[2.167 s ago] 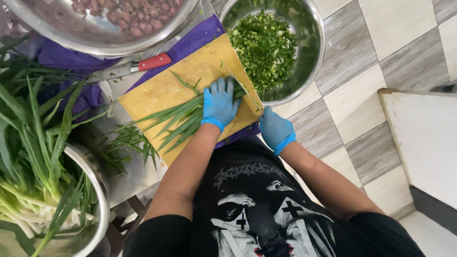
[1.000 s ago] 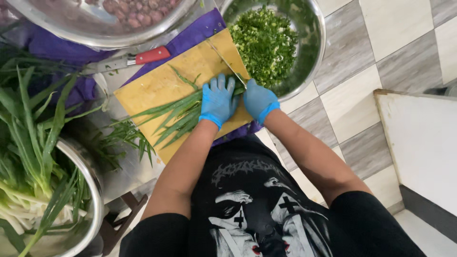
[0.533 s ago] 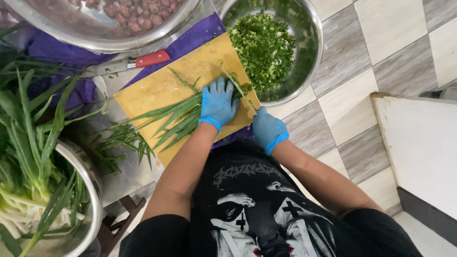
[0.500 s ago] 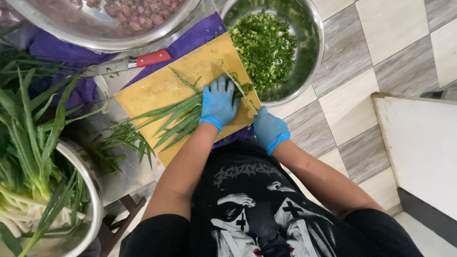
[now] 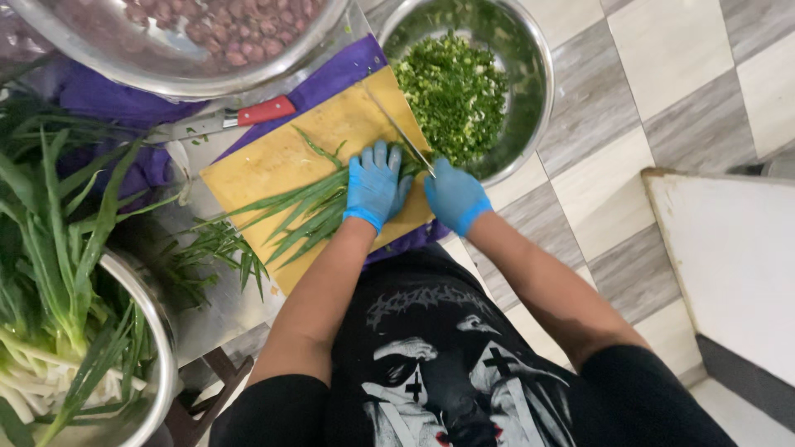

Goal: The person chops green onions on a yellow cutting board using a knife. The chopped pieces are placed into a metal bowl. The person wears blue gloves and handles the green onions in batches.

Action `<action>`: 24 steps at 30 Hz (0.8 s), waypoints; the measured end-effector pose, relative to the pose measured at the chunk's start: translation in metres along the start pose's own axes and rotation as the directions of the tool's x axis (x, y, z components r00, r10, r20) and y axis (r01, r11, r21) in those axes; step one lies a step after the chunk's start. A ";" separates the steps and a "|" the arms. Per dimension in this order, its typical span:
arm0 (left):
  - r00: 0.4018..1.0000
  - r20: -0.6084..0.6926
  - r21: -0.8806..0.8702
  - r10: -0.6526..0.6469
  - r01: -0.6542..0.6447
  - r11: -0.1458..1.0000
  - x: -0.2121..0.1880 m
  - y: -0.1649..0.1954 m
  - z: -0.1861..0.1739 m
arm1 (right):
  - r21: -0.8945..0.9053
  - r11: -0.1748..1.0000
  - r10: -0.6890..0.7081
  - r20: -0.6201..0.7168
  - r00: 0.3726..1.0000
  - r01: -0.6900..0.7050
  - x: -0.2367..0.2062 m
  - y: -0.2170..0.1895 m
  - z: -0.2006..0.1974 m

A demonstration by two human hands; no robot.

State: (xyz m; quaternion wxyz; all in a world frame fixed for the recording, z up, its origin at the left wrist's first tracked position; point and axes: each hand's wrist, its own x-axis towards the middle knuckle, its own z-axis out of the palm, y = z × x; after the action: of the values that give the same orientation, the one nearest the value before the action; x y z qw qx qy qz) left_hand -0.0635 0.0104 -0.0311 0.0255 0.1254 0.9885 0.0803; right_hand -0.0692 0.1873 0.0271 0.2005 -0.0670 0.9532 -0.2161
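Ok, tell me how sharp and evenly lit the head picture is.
Head view: soft, even light, no hard shadows; faint glare on the rim of the steel bowl of chopped greens; left hand, right hand and cutting board sharp; the leaves at the left edge are slightly soft.

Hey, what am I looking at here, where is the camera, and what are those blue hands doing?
The camera sits on a person's head and looks straight down, so you see their arms and black printed shirt from above. Both hands wear blue gloves. The left hand presses a bunch of long green onion leaves onto a yellow cutting board. The right hand grips a knife with a thin steel blade. Beyond it a steel bowl holds chopped greens. A red-handled knife lies beside the board.
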 end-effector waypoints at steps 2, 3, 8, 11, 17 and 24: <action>1.000 -0.003 -0.009 -0.007 0.007 1.000 -0.002 -0.002 0.003 | -0.031 0.998 0.057 0.031 0.998 -0.056 -0.026 -0.004 -0.010; 1.000 0.004 -0.030 -0.009 0.009 1.000 -0.004 -0.003 0.005 | -0.073 0.993 0.102 0.072 0.992 -0.097 -0.038 -0.006 -0.013; 1.000 -0.007 -0.116 -0.007 0.007 0.993 -0.010 -0.006 0.010 | -0.126 0.983 0.150 0.134 0.980 -0.133 -0.059 -0.007 -0.005; 0.997 -0.071 -0.140 0.000 -0.010 0.990 -0.009 -0.005 0.009 | -0.131 0.979 0.178 0.147 0.973 -0.159 -0.053 0.003 0.008; 0.999 -0.046 -0.100 0.030 -0.034 0.994 -0.007 -0.007 0.022 | -0.085 0.984 0.163 0.086 0.983 -0.156 -0.002 0.011 0.052; 0.987 -0.158 -0.129 0.001 -0.022 0.991 -0.012 -0.004 0.032 | 0.021 0.999 -0.031 0.028 0.999 0.031 0.017 -0.003 0.022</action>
State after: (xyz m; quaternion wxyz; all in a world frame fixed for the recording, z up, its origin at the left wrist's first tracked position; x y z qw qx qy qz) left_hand -0.0509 0.0081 -0.0634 -0.0449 0.1226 0.9793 0.1546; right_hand -0.0758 0.1728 0.0038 0.2114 -0.0827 0.9468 -0.2282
